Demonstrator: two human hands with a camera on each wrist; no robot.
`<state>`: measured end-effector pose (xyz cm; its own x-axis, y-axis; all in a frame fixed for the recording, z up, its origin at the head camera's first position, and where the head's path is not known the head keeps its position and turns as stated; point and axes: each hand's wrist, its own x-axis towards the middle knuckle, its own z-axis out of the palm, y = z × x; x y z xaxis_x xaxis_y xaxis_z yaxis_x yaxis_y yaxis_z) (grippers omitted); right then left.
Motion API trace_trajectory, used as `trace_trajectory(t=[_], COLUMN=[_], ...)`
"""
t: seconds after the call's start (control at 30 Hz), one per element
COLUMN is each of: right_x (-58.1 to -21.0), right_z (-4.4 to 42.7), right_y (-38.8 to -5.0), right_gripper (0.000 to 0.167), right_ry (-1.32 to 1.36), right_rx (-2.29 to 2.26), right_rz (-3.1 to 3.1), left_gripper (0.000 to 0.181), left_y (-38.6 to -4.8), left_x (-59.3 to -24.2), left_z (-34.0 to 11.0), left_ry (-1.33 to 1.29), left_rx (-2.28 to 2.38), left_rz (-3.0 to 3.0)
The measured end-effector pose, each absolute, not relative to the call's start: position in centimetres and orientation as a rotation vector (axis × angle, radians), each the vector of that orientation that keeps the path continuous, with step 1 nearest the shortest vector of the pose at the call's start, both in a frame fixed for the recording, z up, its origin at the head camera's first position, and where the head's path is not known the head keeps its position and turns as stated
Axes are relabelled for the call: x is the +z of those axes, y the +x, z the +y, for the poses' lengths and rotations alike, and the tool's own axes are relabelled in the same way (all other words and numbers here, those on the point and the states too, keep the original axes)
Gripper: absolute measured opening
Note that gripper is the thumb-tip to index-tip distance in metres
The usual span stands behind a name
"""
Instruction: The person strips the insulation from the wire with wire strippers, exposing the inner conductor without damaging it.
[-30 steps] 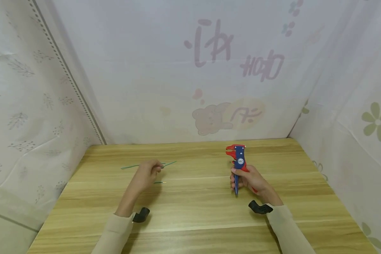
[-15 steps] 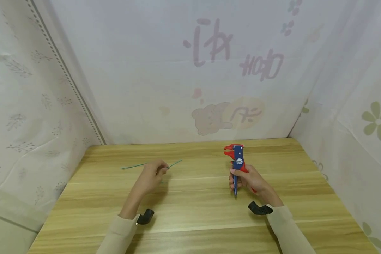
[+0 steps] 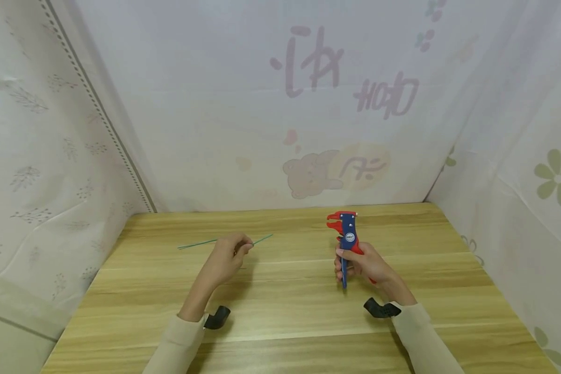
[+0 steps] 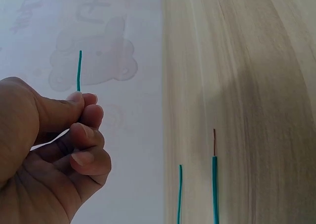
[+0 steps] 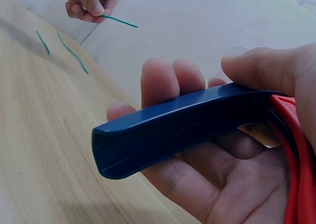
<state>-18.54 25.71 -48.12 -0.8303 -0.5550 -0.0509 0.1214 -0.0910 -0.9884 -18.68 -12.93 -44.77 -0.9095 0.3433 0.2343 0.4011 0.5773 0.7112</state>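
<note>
My left hand (image 3: 226,259) pinches a thin green wire (image 3: 263,239) between thumb and fingertips above the table. In the left wrist view, the free end of this wire (image 4: 79,70) points up past the fingertips, with green insulation to its tip. My right hand (image 3: 371,264) grips a blue and red wire stripper (image 3: 349,236) by its handles, its red jaws pointing up and to the left. The right wrist view shows the blue handle (image 5: 158,130) between thumb and fingers. On the table lie a wire with a bare copper end (image 4: 215,189) and another green wire (image 4: 179,194).
The wood-grain table (image 3: 285,311) is enclosed by printed cloth at the back (image 3: 215,130) and both sides. Black wrist mounts (image 3: 217,318) sit at both sleeve cuffs. Green wire (image 3: 196,244) shows on the table left of my left hand.
My left hand has moved right with the pinched wire, whose free end now reaches further right. My right hand and the wire stripper have shifted slightly left.
</note>
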Motion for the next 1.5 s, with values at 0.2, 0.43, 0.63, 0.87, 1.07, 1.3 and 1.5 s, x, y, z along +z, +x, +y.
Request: trace_trajectory(t=[0.2, 0.43, 0.63, 0.87, 1.07, 1.3, 1.5], right_x=[-47.9, -47.7, -47.5, -47.2, -47.1, -46.9, -46.9], right_z=[25.4, 25.0, 24.7, 24.1, 23.8, 23.4, 23.1], right_y=[-18.4, -18.3, -18.2, -17.9, -17.8, -17.8, -17.8], right_gripper=[0.029, 0.021, 0.019, 0.018, 0.016, 0.017, 0.015], right_ry=[-0.479, -0.499, -0.523, -0.552, -0.58, -0.603, -0.629], right_rx=[-1.967, -1.961, -1.955, -1.933, -1.927, -1.926, -1.931], right_rz=[1.731, 1.711, 1.711, 1.726, 1.726, 1.714, 1.702], left_gripper=[0.014, 0.01, 0.01, 0.009, 0.009, 0.008, 0.009], left_y=[-18.7, -18.6, -18.6, -18.5, -18.5, -18.5, -18.6], left_x=[-44.5, -44.2, -43.9, -43.6, -43.3, -43.0, -42.9], left_z=[-12.7, -12.4, -12.0, -11.6, -11.1, -10.6, -10.2], left_ry=[-0.663, -0.661, -0.675, -0.674, -0.699, -0.713, -0.734], left_rx=[-1.251, -1.258, -1.244, -1.25, -1.243, -1.239, -1.235], left_rz=[-2.706, -2.697, -2.68, -2.667, -2.646, -2.623, -2.615])
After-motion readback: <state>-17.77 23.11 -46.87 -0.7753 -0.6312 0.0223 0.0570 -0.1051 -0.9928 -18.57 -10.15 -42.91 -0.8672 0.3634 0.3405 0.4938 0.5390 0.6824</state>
